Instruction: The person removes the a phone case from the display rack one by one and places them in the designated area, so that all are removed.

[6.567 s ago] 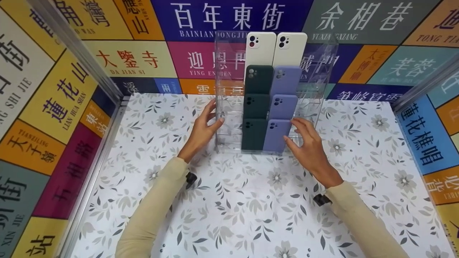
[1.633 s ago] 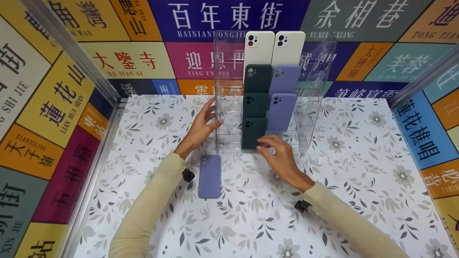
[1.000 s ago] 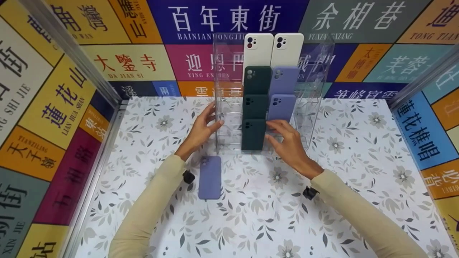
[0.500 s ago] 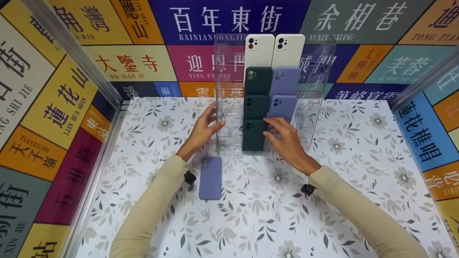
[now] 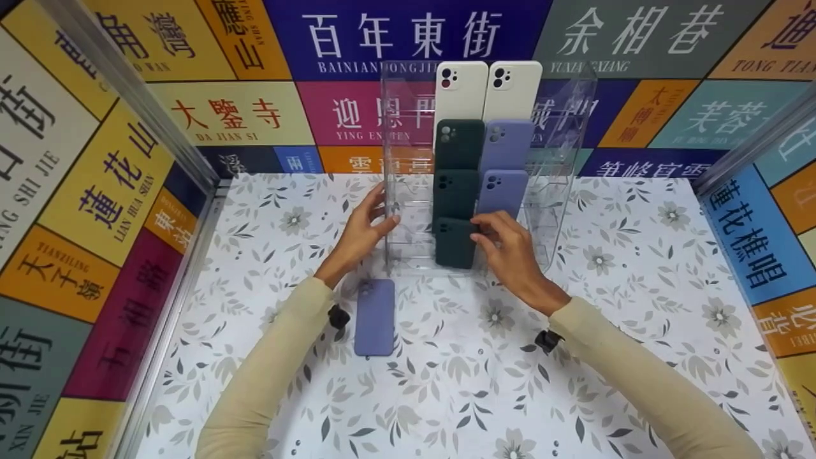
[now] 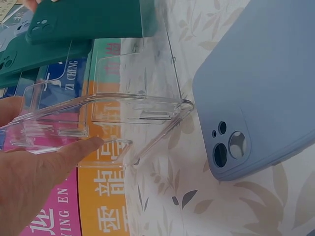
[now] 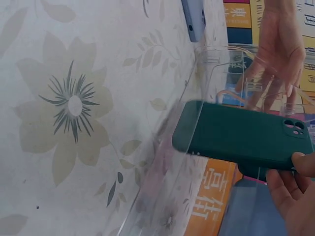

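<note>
Flat lavender phone case with camera cutouts (image 5: 374, 319) now out of the clear plastic tiered rack (image 5: 411, 252), lying on the table at near left. Right hand (image 5: 515, 258) shifted left, now pinching the nearest dark green phone case (image 5: 454, 245); that case displaced slightly right.

The place looks booth-like: metal corner posts (image 5: 159, 121) and sign-printed walls (image 5: 242, 113) border a floral tabletop (image 5: 446, 395).
</note>
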A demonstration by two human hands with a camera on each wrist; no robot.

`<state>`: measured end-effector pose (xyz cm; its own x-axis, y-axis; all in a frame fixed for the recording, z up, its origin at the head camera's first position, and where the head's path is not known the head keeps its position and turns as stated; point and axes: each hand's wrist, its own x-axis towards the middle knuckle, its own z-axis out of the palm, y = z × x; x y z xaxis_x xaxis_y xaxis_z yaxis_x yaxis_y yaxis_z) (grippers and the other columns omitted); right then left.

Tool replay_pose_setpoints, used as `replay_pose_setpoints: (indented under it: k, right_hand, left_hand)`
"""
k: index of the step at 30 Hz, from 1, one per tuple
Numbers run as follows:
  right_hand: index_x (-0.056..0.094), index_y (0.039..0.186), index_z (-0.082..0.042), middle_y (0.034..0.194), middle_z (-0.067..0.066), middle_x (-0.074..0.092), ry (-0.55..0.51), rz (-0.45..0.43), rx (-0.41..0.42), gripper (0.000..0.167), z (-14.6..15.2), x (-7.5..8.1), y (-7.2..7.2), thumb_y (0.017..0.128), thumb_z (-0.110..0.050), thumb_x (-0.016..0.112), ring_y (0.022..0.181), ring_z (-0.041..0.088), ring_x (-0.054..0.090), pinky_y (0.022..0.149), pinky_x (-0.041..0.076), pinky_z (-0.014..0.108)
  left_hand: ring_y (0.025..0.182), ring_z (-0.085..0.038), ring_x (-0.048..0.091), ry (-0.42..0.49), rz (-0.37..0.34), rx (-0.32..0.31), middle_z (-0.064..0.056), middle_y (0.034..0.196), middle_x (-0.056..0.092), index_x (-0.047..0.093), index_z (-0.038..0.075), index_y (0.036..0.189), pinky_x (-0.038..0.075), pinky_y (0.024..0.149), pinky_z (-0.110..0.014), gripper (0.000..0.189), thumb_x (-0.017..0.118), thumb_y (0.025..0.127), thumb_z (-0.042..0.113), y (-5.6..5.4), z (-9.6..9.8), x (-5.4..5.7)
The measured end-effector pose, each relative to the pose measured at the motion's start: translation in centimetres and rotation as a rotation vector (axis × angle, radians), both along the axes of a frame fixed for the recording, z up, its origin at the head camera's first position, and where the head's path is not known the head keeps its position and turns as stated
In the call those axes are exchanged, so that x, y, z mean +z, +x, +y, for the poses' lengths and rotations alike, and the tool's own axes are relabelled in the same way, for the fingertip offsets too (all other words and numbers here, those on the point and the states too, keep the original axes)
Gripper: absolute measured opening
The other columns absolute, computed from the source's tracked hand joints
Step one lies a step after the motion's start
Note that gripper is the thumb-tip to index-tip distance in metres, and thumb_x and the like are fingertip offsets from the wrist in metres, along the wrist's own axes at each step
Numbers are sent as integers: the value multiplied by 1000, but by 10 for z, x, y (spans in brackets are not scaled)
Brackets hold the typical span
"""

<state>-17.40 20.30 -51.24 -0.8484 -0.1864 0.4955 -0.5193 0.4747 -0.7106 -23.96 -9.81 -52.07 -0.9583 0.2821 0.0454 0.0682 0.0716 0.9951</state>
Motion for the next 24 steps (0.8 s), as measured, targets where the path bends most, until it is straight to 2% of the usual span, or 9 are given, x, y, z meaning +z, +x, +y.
replay_pose_setpoints:
  k: [8,12,17,24]
  right_hand:
    - [75,121,3,113,18,70,-64,50,-22,23,7,17,10,99,7,77,104,30,74,90,59,18]
    - [76,120,4,112,17,71,-87,67,-24,23,9,19,17,98,8,78,104,30,74,91,60,18]
    - [76,120,3,113,15,73,-93,68,-4,24,8,16,29,97,8,79,103,30,74,90,60,19]
    - [77,120,1,113,13,73,-73,47,41,27,0,2,43,95,9,80,103,30,75,89,62,21]
  left_hand:
    - [148,-45,53,2,7,3,-28,165,47,28,4,174,51,117,-54,76,67,108,2,0,1,-1]
    - [150,-48,50,1,5,-4,-27,167,45,28,5,174,50,118,-55,76,66,108,2,0,1,-1]
    - [150,-51,49,13,6,-12,-29,167,44,27,4,174,50,118,-56,77,66,108,1,0,0,-1]
    - [147,-54,50,27,19,-11,-31,165,45,27,1,173,51,116,-55,76,66,107,-1,0,1,-2]
